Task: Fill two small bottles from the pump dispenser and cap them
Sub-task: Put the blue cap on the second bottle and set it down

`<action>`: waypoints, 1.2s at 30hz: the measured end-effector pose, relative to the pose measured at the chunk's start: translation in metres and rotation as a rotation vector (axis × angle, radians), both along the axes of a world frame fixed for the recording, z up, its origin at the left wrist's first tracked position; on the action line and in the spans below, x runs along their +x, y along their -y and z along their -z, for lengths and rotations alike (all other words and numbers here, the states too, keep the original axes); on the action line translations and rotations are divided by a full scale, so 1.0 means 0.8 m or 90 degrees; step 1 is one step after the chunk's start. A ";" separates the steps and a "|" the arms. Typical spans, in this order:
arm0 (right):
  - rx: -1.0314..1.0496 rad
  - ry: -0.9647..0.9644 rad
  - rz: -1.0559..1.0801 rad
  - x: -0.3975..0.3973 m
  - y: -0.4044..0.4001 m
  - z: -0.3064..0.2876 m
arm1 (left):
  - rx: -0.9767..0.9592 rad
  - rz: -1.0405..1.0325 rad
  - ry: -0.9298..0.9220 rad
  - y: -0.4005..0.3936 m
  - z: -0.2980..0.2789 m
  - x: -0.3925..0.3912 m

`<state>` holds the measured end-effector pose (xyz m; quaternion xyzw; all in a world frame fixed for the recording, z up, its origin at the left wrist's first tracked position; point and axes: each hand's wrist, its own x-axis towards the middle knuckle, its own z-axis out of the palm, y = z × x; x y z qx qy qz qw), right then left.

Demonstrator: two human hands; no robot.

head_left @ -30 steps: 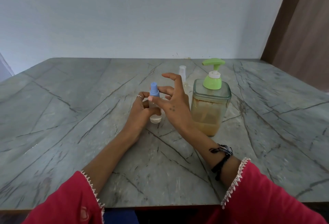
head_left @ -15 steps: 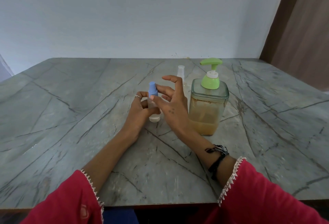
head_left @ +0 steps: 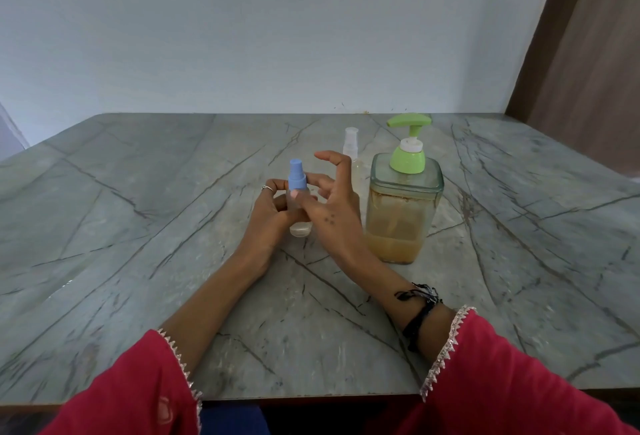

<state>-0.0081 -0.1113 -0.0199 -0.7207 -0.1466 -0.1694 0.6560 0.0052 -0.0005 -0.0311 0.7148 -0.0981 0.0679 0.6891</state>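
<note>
A small clear bottle (head_left: 300, 227) with a blue spray cap (head_left: 296, 176) stands upright on the table. My left hand (head_left: 272, 215) grips its body from the left. My right hand (head_left: 327, 206) is at its top: the thumb and middle finger pinch the base of the blue cap, and the index finger is raised above. A second small bottle with a clear-white cap (head_left: 351, 142) stands behind my right hand, its body mostly hidden. To the right stands the pump dispenser (head_left: 403, 213), a square clear jar with a green pump head (head_left: 409, 121) and amber liquid low inside.
The grey marble table (head_left: 138, 227) runs to a pale wall at the back. Its front edge is close to my body. A brown door or panel (head_left: 588, 54) stands at the far right.
My right fingers have shifted slightly around the blue cap, with the thumb lower at its base. The bottle and my left hand stay in place.
</note>
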 end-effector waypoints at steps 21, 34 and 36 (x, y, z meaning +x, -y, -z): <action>-0.002 -0.016 0.055 0.013 -0.002 -0.004 | 0.018 -0.024 0.013 0.001 -0.003 0.000; -0.061 -0.076 0.059 0.013 0.000 0.009 | 0.210 -0.127 0.084 -0.002 0.005 0.002; -0.105 -0.121 0.072 0.015 0.000 0.014 | 0.227 -0.139 0.063 -0.004 0.006 0.003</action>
